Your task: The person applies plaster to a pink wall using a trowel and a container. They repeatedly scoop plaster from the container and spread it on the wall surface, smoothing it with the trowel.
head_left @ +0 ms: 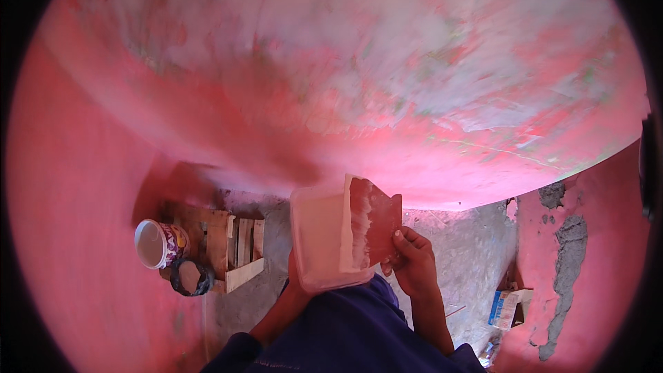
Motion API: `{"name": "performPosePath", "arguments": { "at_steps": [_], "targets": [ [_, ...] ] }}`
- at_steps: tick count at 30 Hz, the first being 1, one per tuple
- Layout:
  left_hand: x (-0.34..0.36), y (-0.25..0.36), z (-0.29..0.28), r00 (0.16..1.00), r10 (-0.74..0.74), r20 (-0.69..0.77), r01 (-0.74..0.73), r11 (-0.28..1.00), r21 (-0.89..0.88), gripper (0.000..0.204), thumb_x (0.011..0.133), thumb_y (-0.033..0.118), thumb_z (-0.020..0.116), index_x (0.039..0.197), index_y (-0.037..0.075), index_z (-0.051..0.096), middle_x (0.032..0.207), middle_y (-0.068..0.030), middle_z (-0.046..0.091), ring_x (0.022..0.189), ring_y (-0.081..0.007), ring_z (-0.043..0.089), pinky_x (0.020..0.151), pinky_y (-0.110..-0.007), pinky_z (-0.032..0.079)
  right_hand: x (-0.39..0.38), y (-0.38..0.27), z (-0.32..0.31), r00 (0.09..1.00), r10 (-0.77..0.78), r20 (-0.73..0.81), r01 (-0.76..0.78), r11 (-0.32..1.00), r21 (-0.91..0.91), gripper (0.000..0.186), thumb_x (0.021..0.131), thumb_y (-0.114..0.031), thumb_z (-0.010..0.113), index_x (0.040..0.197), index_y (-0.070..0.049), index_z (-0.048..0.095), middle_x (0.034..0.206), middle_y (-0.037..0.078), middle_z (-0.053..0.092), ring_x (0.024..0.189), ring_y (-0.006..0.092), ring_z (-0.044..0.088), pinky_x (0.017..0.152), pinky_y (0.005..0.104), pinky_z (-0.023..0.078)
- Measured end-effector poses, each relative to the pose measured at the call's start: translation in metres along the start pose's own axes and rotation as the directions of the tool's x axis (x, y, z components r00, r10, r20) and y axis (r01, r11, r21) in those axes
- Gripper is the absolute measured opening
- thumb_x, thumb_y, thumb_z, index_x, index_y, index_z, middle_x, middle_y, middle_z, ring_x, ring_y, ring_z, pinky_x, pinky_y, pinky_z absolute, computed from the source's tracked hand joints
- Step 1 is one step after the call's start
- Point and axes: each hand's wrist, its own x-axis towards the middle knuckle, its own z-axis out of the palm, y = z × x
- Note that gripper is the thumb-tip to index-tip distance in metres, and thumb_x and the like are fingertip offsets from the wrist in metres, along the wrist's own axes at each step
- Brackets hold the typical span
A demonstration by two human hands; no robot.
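Note:
My left hand (298, 276) holds a translucent rectangular plastic container (316, 235), its fingers mostly hidden behind and beneath it. In my right hand (414, 259) is a wide, reddish flat spreading blade (376, 224), gripped at its right side. The blade lies over the container's right part, with a band of pale paste (349, 228) along its left edge. Above them is a pink wall (373, 83), mottled with grey-white smears and greenish patches.
At left, a white bucket (148, 245) and a dark-rimmed tub (190, 278) sit by a wooden crate (242, 238). A cardboard box (511, 307) lies at right beside a pink wall (608, 249) with grey patches. Grey concrete floor (469, 255) shows below.

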Motion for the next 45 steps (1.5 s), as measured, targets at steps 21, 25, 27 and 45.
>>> {"name": "performPosePath", "arguments": {
  "at_steps": [21,25,27,45],
  "targets": [
    [0.006,0.009,0.026,0.974,-0.081,0.210,0.012,0.950,0.311,0.048,0.096,0.040,0.031,0.129,0.007,0.040,0.121,-0.0113,0.051,0.113,-0.0269,0.049,0.098,-0.043,0.039,-0.009,0.013,-0.018,0.964,-0.236,-0.122,0.260,0.929,0.262,0.025,0.081,0.002,0.053,0.106,0.002,0.050,0.086,0.008,0.059,0.072,0.0188,0.059,0.067,0.0329,0.052],
    [0.014,-0.005,0.027,0.970,-0.093,0.227,0.086,0.996,0.039,0.049,0.095,0.042,0.033,0.130,0.007,0.039,0.123,-0.0113,0.050,0.114,-0.0277,0.048,0.098,-0.044,0.038,0.000,-0.009,-0.043,0.921,-0.249,-0.299,0.330,0.907,0.263,0.023,0.081,0.003,0.051,0.104,0.002,0.050,0.086,0.008,0.058,0.072,0.0198,0.059,0.069,0.0325,0.050],
    [0.020,-0.017,0.025,0.974,-0.072,0.214,0.078,0.997,-0.016,0.050,0.095,0.042,0.034,0.130,0.007,0.038,0.124,-0.0113,0.049,0.115,-0.0281,0.047,0.098,-0.045,0.038,0.007,-0.023,-0.064,0.897,-0.267,-0.354,0.367,0.894,0.257,0.023,0.080,0.004,0.050,0.103,0.002,0.050,0.086,0.008,0.059,0.073,0.0201,0.059,0.070,0.0323,0.050],
    [0.017,-0.094,0.022,0.909,0.416,0.004,-0.407,0.887,0.217,0.054,0.092,0.043,0.040,0.134,0.010,0.034,0.131,-0.0115,0.042,0.120,-0.0310,0.041,0.097,-0.052,0.036,0.135,-0.167,-0.164,0.940,-0.301,-0.159,0.330,0.920,0.209,0.019,0.081,0.001,0.051,0.100,0.007,0.050,0.093,0.014,0.059,0.085,0.0215,0.060,0.075,0.0313,0.055]
  ]
}}
